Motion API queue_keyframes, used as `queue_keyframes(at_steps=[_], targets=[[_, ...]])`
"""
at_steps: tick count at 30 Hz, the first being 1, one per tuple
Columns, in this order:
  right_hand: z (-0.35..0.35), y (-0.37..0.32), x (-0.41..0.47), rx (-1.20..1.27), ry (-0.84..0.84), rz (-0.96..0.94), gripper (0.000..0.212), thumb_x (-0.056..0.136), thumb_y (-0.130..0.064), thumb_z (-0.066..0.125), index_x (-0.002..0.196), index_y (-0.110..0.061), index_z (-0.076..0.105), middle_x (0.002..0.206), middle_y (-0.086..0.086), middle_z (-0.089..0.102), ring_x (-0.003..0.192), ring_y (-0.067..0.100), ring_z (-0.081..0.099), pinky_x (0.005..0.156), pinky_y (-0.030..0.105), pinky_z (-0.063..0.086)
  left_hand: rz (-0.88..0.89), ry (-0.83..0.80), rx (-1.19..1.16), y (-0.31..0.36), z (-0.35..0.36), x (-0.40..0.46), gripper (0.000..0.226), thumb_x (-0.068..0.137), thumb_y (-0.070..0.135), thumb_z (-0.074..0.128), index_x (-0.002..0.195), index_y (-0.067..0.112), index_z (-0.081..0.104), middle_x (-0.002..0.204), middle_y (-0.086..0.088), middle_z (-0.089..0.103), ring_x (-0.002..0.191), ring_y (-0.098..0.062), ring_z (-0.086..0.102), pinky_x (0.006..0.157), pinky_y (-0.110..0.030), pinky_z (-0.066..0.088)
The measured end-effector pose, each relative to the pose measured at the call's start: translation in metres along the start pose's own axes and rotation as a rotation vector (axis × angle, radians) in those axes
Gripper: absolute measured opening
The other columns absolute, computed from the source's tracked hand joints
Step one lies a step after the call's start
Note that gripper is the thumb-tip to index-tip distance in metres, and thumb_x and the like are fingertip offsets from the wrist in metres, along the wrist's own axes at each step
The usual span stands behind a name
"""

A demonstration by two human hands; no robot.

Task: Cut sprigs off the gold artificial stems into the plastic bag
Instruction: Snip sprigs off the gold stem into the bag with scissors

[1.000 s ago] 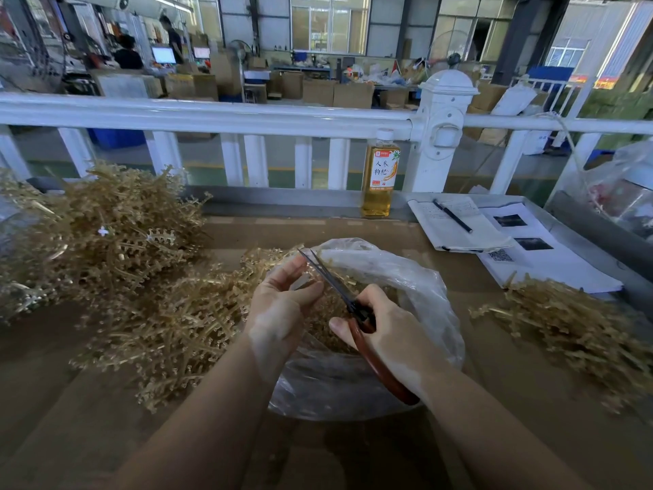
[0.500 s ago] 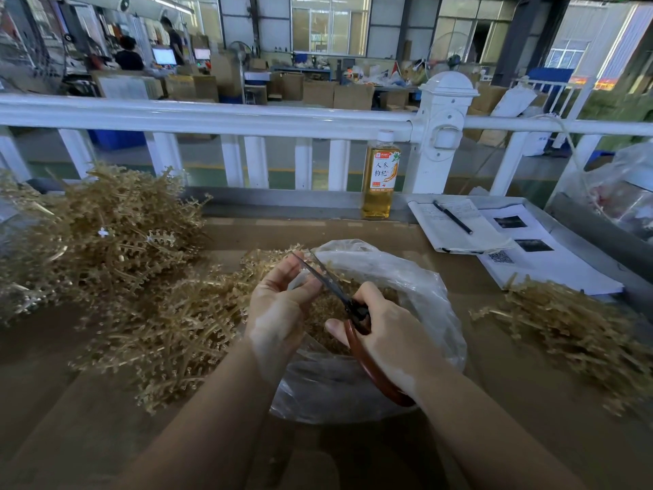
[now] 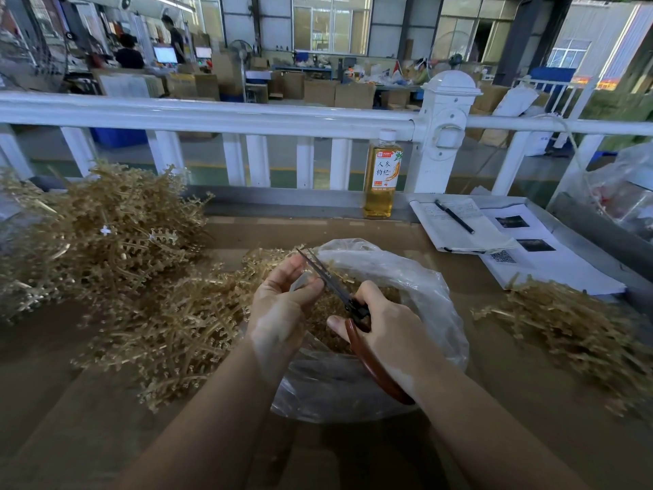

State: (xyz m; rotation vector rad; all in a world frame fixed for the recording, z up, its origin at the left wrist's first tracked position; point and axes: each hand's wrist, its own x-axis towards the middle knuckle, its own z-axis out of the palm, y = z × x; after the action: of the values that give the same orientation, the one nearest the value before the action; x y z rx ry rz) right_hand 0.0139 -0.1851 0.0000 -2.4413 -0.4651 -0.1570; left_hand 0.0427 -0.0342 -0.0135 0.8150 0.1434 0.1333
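1. gold artificial stems (image 3: 166, 323) lie heaped on the brown counter (image 3: 70, 429) to our left, the pile reaching right up to the plastic bag (image 3: 417, 295); a taller mound (image 3: 106, 231) sits behind it and a smaller bundle (image 3: 565, 327) lies well apart on our right.
2. the bottle (image 3: 381, 178) by the white railing (image 3: 212, 114) carries the characters 人参枸杞 on an orange label; the smaller print we cannot read.
3. printed sheets (image 3: 537, 256) show a qr code and dark photos; a pen (image 3: 454, 216) lies on an open notebook (image 3: 459, 228), its writing too small to read.
4. our left hand (image 3: 282, 309) has its grip curled, thumb and fingers pinching a small pale piece over the bag's mouth; we cannot tell what it is.
5. our right hand (image 3: 392, 330) has its grip wrapped round the red-brown handles of the scissors (image 3: 339, 291), blades slightly parted and pointing up-left, just beside the left fingertips.
6. cut gold sprigs (image 3: 332, 305) fill the bag beneath both hands.
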Motion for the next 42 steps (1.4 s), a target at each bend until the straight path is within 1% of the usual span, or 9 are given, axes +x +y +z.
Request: queue_keyframes(at_steps=[3,9,12,16,18,23,29,37,42], targets=[[0.0,-0.001,0.0,-0.014,-0.006,-0.003,0.03,0.09,-0.051,0.057,0.094,-0.025,0.044,0.068,-0.014,0.053,0.062,0.001,0.053,0.054,0.013,0.036,-0.007,0.005,0.002,-0.001,0.0,0.0,0.043,0.077,-0.025,0.05,0.106,0.005,0.059,0.104,-0.011,0.062,0.088,-0.021,0.063,0.074,-0.025,0.058],[-0.001,0.001,0.0,-0.034,0.0,-0.008,0.03,0.089,-0.051,0.058,0.093,-0.025,0.044,0.07,-0.011,0.057,0.065,0.003,0.056,0.057,0.014,0.04,0.002,0.007,0.024,-0.002,0.0,-0.001,0.044,0.077,-0.026,0.05,0.106,0.006,0.059,0.104,-0.01,0.063,0.088,-0.02,0.063,0.072,-0.024,0.058],[0.001,0.004,-0.001,-0.07,0.014,-0.017,0.032,0.089,-0.052,0.058,0.094,-0.024,0.044,0.074,-0.01,0.059,0.068,0.009,0.059,0.065,0.025,0.049,0.0,0.005,0.035,-0.002,0.001,-0.003,0.04,0.077,-0.024,0.051,0.1,0.008,0.063,0.091,-0.005,0.068,0.077,-0.014,0.068,0.07,-0.023,0.058],[0.005,0.008,-0.004,-0.105,0.038,-0.042,0.031,0.089,-0.053,0.058,0.09,-0.028,0.039,0.067,-0.014,0.049,0.058,0.0,0.048,0.053,0.015,0.034,-0.028,0.028,-0.035,-0.002,0.003,-0.002,0.031,0.081,-0.019,0.049,0.096,0.004,0.063,0.088,-0.007,0.068,0.075,-0.015,0.069,0.073,-0.027,0.057],[0.006,0.009,-0.005,-0.126,0.046,-0.054,0.031,0.089,-0.054,0.057,0.091,-0.029,0.038,0.068,-0.013,0.049,0.057,0.0,0.047,0.052,0.014,0.031,-0.025,0.049,-0.075,-0.003,0.003,-0.002,0.029,0.081,-0.02,0.049,0.089,0.005,0.062,0.079,-0.006,0.068,0.067,-0.012,0.069,0.066,-0.025,0.058],[0.008,0.012,-0.007,-0.143,0.074,-0.06,0.032,0.088,-0.057,0.055,0.097,-0.03,0.04,0.088,-0.008,0.061,0.078,0.008,0.059,0.068,0.022,0.049,-0.005,0.039,-0.113,-0.004,0.006,-0.004,0.031,0.081,-0.022,0.046,0.081,0.005,0.06,0.062,-0.002,0.064,0.059,-0.011,0.068,0.058,-0.022,0.057],[0.011,0.016,-0.006,-0.148,0.088,-0.066,0.033,0.088,-0.058,0.054,0.101,-0.03,0.041,0.095,-0.007,0.063,0.084,0.008,0.059,0.073,0.021,0.05,-0.099,0.091,-0.148,-0.004,0.003,-0.001,0.03,0.084,-0.019,0.047,0.092,0.009,0.055,0.085,-0.011,0.064,0.075,-0.017,0.066,0.059,-0.024,0.058],[0.011,0.013,-0.005,-0.132,0.083,-0.061,0.033,0.088,-0.056,0.054,0.103,-0.029,0.042,0.093,-0.007,0.06,0.085,0.009,0.057,0.077,0.028,0.052,-0.146,0.068,-0.149,-0.005,0.001,-0.003,0.034,0.087,-0.018,0.041,0.096,0.013,0.052,0.084,-0.009,0.057,0.075,-0.017,0.061,0.054,-0.022,0.055],[0.011,0.011,-0.003,-0.112,0.075,-0.059,0.032,0.089,-0.056,0.054,0.099,-0.028,0.041,0.088,-0.007,0.058,0.082,0.009,0.056,0.074,0.026,0.051,-0.143,0.031,-0.102,-0.008,0.001,-0.004,0.039,0.088,-0.018,0.042,0.114,0.012,0.047,0.088,-0.009,0.063,0.076,-0.016,0.063,0.057,-0.021,0.056]])
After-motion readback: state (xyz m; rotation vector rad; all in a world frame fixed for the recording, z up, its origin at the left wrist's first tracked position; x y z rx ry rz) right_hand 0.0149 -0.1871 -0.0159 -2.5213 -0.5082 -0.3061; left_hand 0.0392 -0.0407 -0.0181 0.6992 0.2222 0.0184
